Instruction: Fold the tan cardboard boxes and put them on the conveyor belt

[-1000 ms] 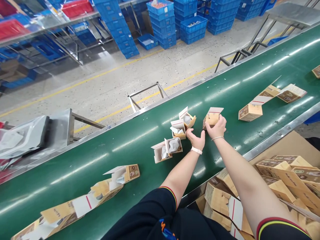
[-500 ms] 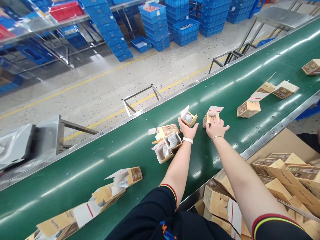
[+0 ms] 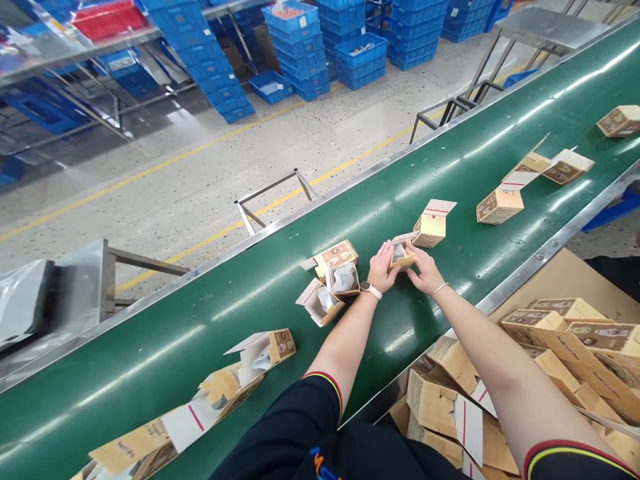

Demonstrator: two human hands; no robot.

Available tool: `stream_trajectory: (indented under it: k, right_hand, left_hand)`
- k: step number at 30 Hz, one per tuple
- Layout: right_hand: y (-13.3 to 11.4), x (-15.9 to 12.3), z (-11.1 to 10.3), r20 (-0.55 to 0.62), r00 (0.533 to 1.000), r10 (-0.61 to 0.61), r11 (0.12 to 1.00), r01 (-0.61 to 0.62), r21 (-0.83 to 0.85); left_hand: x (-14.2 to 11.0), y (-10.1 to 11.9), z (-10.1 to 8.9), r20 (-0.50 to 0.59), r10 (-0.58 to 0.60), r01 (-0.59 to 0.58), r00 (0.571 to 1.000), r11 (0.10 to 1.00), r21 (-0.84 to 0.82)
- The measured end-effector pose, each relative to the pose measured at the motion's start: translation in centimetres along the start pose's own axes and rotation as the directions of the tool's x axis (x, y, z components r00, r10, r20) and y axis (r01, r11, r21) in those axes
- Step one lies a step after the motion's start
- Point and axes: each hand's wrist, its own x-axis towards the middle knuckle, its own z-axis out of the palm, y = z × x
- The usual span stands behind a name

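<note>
- Left hand [image 3: 381,267] flat, fingers held together, pressed against the left side of a small kraft carton [image 3: 401,259]; a white watch strap [image 3: 371,289] circles the wrist.
- Right hand [image 3: 425,270] curved, fingertips pressed on the carton's right side, a thin bracelet [image 3: 439,289] at the wrist.
- That carton sits between the two palms, over a green conveyor belt [image 3: 150,340], with something grey showing in its open end. Whether it touches the belt, I cannot tell.
- Just beyond the right hand, a second kraft carton [image 3: 429,230] stands apart from the fingers, its white-lined flap raised.
- Left of the left hand, three cartons lie close together: a printed closed carton [image 3: 336,256], an open carton [image 3: 343,279] holding a white wrapped item, and another open carton [image 3: 320,303].
- Farther up the belt lie a closed carton [image 3: 500,206] and a printed carton [image 3: 568,167]; nearer the person lies a partly open carton [image 3: 220,393].
- Below the belt's steel edge [image 3: 545,257], a heap of kraft cartons [image 3: 550,340] fills the lower right.
- Stacks of blue plastic crates [image 3: 300,50] stand on the speckled floor [image 3: 175,207] across the belt.
</note>
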Motion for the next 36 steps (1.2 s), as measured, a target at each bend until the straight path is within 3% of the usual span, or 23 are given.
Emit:
stream_trajectory:
  k: [4, 6, 8, 10, 13, 14, 16, 18, 21, 24, 26, 27, 28, 29, 31, 32, 33, 34, 35, 36]
  right_hand:
    - [0.2, 0.9, -0.1, -0.054, 0.979, 0.194, 0.979, -0.19, 0.08]
    - [0.1, 1.7, 0.4, -0.116, 0.944, 0.31, 0.941, -0.288, 0.177]
    - [-0.1, 2.4, 1.1, -0.199, 0.883, 0.424, 0.891, -0.368, 0.265]
    - [-0.5, 3.1, 1.9, -0.314, 0.757, 0.572, 0.811, -0.468, 0.35]
    - [-0.7, 3.8, 2.7, -0.369, 0.458, 0.809, 0.588, -0.631, 0.507]
    - [-0.6, 4.0, 2.8, -0.343, 0.393, 0.853, 0.521, -0.666, 0.533]
    - [-0.2, 4.4, 2.9, -0.285, 0.352, 0.891, 0.453, -0.707, 0.544]
    - [0.5, 4.7, 2.9, -0.257, 0.365, 0.895, 0.446, -0.717, 0.535]
    - [1.5, 5.1, 2.7, -0.227, 0.385, 0.894, 0.445, -0.725, 0.526]
    - [1.9, 5.0, 2.1, -0.233, 0.379, 0.895, 0.445, -0.734, 0.513]
    - [1.6, 4.7, 1.2, -0.344, 0.362, 0.866, 0.493, -0.731, 0.472]
    - [1.3, 4.6, 0.6, -0.442, 0.376, 0.815, 0.557, -0.719, 0.415]
    - [1.0, 4.7, 0.0, -0.541, 0.417, 0.731, 0.639, -0.695, 0.328]
    - [0.5, 5.0, -0.6, -0.615, 0.487, 0.62, 0.727, -0.652, 0.217]
    - [-0.5, 6.7, -1.7, -0.603, 0.693, 0.395, 0.87, -0.494, 0.003]
    - [-1.0, 8.0, -2.1, -0.504, 0.805, 0.314, 0.919, -0.392, -0.054]
    - [-1.4, 9.5, -2.3, -0.36, 0.902, 0.24, 0.955, -0.286, -0.079]
    - [-1.7, 11.2, -2.3, -0.183, 0.969, 0.168, 0.979, -0.186, -0.085]
    - [-1.9, 13.0, -2.1, 0.009, 0.995, 0.098, 0.992, -0.097, -0.08]
    - [-1.9, 14.6, -1.7, 0.192, 0.981, 0.037, 0.997, -0.023, -0.076]
  left_hand:
    - [0.9, 1.5, -0.2, 0.015, -0.122, 0.115, 0.992, 0.965, 0.234]
    - [1.7, 2.3, -0.2, -0.02, -0.184, 0.183, 0.983, 0.953, 0.242]
    - [2.7, 2.9, 0.1, -0.066, -0.271, 0.278, 0.96, 0.95, 0.141]
    - [3.8, 3.4, 0.8, -0.102, -0.382, 0.379, 0.918, 0.924, -0.051]
    - [5.2, 4.0, 2.2, -0.126, -0.532, 0.461, 0.837, 0.811, -0.36]
    - [5.5, 4.2, 2.6, -0.128, -0.586, 0.483, 0.8, 0.756, -0.442]
    - [6.2, 4.6, 3.5, -0.104, -0.701, 0.537, 0.706, 0.625, -0.567]
    - [6.9, 5.0, 4.1, -0.029, -0.793, 0.605, 0.608, 0.487, -0.629]
    - [8.3, 5.2, 4.7, 0.084, -0.852, 0.691, 0.516, 0.357, -0.629]
    - [9.3, 5.8, 4.8, 0.089, -0.869, 0.717, 0.487, 0.339, -0.609]
    - [8.7, 6.5, 4.7, 0.028, -0.872, 0.708, 0.488, 0.377, -0.597]
    - [7.8, 7.0, 4.7, -0.003, -0.868, 0.698, 0.496, 0.401, -0.594]
    - [6.4, 7.6, 4.7, -0.023, -0.857, 0.683, 0.514, 0.425, -0.593]
    - [4.7, 8.2, 4.7, -0.022, -0.84, 0.668, 0.543, 0.447, -0.596]
    - [0.2, 9.5, 4.6, 0.038, -0.782, 0.641, 0.622, 0.481, -0.598]
    - [-2.3, 10.1, 4.5, 0.104, -0.743, 0.645, 0.661, 0.492, -0.585]
    - [-4.7, 10.7, 4.2, 0.181, -0.717, 0.672, 0.673, 0.49, -0.556]
    - [-6.9, 11.3, 3.8, 0.253, -0.708, 0.711, 0.66, 0.479, -0.515]
    - [-8.8, 11.8, 3.3, 0.313, -0.696, 0.741, 0.646, 0.475, -0.474]
    - [-10.4, 12.2, 2.7, 0.364, -0.684, 0.765, 0.632, 0.474, -0.436]
